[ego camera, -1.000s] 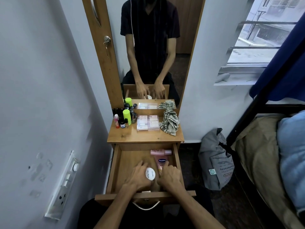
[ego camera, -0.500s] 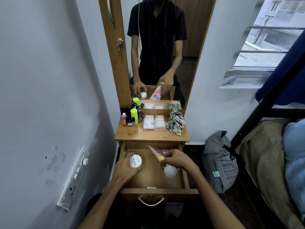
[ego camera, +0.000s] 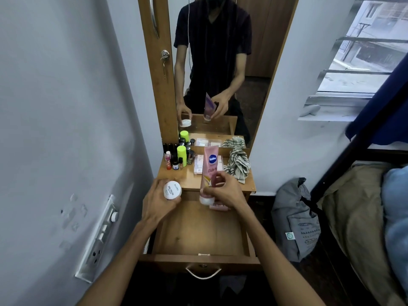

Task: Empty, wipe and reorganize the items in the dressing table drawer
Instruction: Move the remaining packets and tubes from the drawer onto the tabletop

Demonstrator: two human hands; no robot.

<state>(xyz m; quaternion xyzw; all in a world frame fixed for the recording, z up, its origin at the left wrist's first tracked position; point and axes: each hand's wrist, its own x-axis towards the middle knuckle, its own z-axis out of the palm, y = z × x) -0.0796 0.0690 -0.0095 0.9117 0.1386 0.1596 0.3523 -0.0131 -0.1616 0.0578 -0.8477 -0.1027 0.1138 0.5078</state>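
- Left hand [ego camera: 157,200]: my fingers curl round a small round white jar [ego camera: 172,190], lid facing up, held over the front-left corner of the surface [ego camera: 189,183].
- Right hand [ego camera: 223,191]: my fingers and thumb pinch the lower end of a pink lotion tube [ego camera: 210,166], held upright with its white cap down, above the back edge of the open drawer [ego camera: 199,230].
- Drawer: pulled out beneath the surface; a second pink tube [ego camera: 218,206] lies along its back-right corner, partly hidden by my right hand. The rest of the wooden floor shows bare.
- Back-left corner of the surface: a cluster of small bottles [ego camera: 174,161], with a bright green bottle [ego camera: 182,154] upright among them.
- Middle of the surface, behind the held tube: flat pale boxes [ego camera: 198,164].
- Back-right corner: a crumpled striped cloth [ego camera: 238,164].
- Mirror [ego camera: 220,62]: stands behind the surface.
- Floor, right of the drawer: a grey bag [ego camera: 295,219].
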